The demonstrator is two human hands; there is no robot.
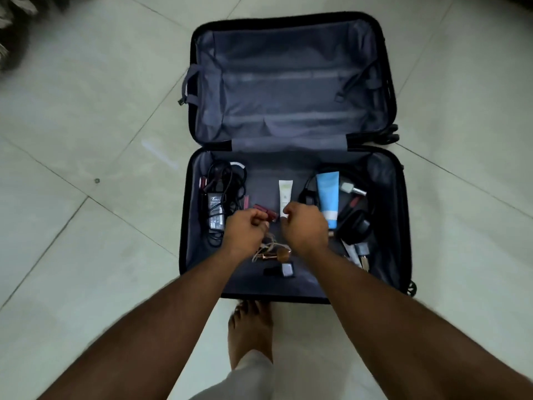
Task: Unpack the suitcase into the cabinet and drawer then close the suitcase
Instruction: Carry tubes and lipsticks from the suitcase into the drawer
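Grey lining covers both halves of the open suitcase (291,85), which lies flat on the pale tiled floor (86,140); its far half holds nothing, and the small things lie in the near half. At the left, a black power adapter (216,212) sits among coiled black cables, with a white logo and fine print too small to read. Just right of it lie dark red lipsticks (264,211). The left hand (245,229) hovers above them, its grip clenched with curled fingers; whether it pinches anything I cannot tell. A white tube (285,197) shows illegible marking. The right hand (307,226) is likewise clenched, contents unclear. Further right lie a blue tube (328,197), its print unreadable, and a nail-polish bottle (350,188).
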